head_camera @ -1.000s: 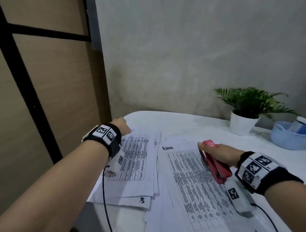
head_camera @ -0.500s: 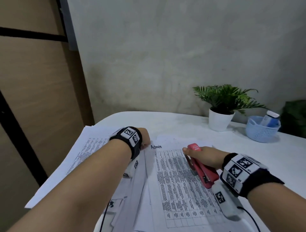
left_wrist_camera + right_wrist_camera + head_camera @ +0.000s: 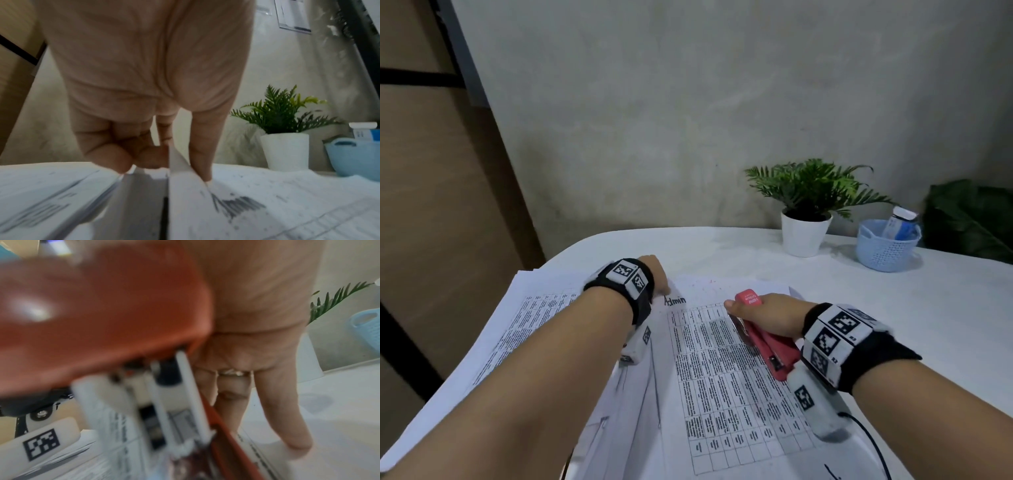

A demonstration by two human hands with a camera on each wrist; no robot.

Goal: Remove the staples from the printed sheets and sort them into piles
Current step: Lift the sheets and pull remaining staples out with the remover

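From the head camera we see our left hand (image 3: 654,274) at the top left corner of the printed sheet (image 3: 726,377) headed "Admin", which lies in the middle of the white table (image 3: 893,308). A second stack of sheets (image 3: 517,318) lies just left of it, under our left forearm. Our right hand (image 3: 763,315) is curled around a red stapler (image 3: 767,339) that rests on the sheet's right side. A potted plant (image 3: 804,226) and a blue basket (image 3: 887,246) stand at the far right, well apart from the papers.

In the left wrist view, our thumb and a finger pinch the raised corner of the sheet (image 3: 180,168); the other fingers (image 3: 115,155) are curled, touching the paper below.

In the right wrist view, blurred, the stapler (image 3: 102,313) fills the frame, pressed into our palm. Our fingers (image 3: 283,410) reach down beside it to the table, one wearing a ring (image 3: 232,372).
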